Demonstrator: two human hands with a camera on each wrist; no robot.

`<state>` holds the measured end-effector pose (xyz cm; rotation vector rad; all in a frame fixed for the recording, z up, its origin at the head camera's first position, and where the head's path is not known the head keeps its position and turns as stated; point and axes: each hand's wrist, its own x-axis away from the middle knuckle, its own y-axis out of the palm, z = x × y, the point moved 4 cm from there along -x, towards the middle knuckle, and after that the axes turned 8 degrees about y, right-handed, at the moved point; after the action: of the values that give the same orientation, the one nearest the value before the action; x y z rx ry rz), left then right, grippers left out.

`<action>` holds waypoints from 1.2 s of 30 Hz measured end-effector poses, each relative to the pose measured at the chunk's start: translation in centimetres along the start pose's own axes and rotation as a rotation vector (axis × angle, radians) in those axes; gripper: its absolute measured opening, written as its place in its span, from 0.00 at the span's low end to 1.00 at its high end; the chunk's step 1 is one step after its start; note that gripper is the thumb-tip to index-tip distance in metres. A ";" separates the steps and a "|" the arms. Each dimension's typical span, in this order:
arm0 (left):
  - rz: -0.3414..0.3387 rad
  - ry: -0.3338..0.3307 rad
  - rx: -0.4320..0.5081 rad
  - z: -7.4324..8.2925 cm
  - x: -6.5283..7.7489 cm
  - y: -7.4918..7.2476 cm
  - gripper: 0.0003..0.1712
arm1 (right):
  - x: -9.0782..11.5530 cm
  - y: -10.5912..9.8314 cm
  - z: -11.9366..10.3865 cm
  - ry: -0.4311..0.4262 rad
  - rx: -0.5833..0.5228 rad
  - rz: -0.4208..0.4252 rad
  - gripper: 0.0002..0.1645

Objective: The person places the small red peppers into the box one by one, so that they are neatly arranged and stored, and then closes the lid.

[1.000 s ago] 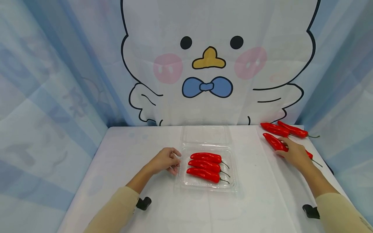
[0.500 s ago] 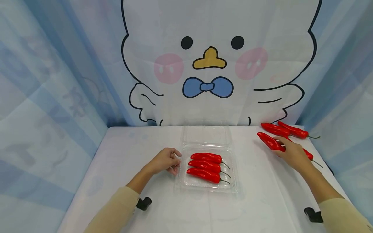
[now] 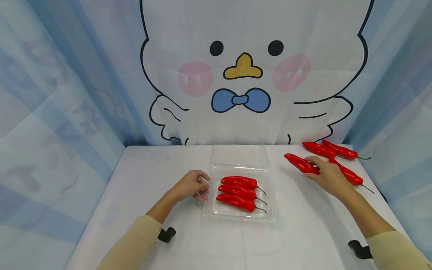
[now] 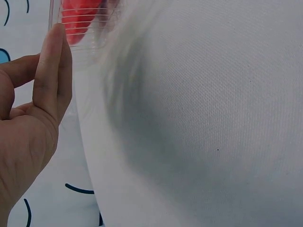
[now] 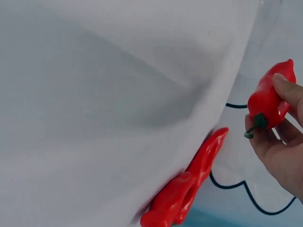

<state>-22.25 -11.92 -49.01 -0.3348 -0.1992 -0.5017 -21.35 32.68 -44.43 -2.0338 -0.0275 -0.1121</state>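
Note:
My right hand (image 3: 327, 178) grips a red chili pepper (image 3: 300, 163) above the right side of the table. In the right wrist view, thumb and fingers pinch its body, and the green stem (image 5: 260, 121) shows. My left hand (image 3: 191, 185) rests at the left side of a clear plastic clamshell box (image 3: 270, 215). In the left wrist view, its fingertips (image 4: 57, 35) touch or nearly touch the box's ribbed wall. Three red chili peppers (image 3: 237, 192) lie side by side in the box, stems to the right. The box's lid (image 3: 239, 155) is folded back, away from me.
At the far right of the table lie three more red chili peppers: two by the back edge, one pepper (image 3: 318, 149) beside another pepper (image 3: 341, 150), and a third pepper (image 3: 351, 175) nearer me. A curtain with a cartoon print (image 3: 241, 123) hangs behind the white table (image 3: 297, 232).
My right hand has lifted a chili pepper from the right-hand group and carried it left, uncovering the pepper behind it. My left hand and the box have stayed put.

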 end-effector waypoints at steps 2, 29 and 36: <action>-0.001 0.002 -0.001 0.0 0.0 0.0 0.18 | 0.2 0.1 -0.7 -0.016 -0.010 -0.004 0.43; 0.033 -0.016 0.038 0.0 -0.1 -0.1 0.18 | 2.3 2.2 -8.9 -0.193 -0.056 -0.079 0.37; 0.026 -0.022 0.037 0.2 0.0 0.0 0.18 | 3.0 3.4 -10.9 -0.254 -0.065 -0.099 0.35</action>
<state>-22.25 -11.84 -48.84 -0.3066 -0.2246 -0.4684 -18.90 21.32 -42.31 -2.1008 -0.2876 0.0853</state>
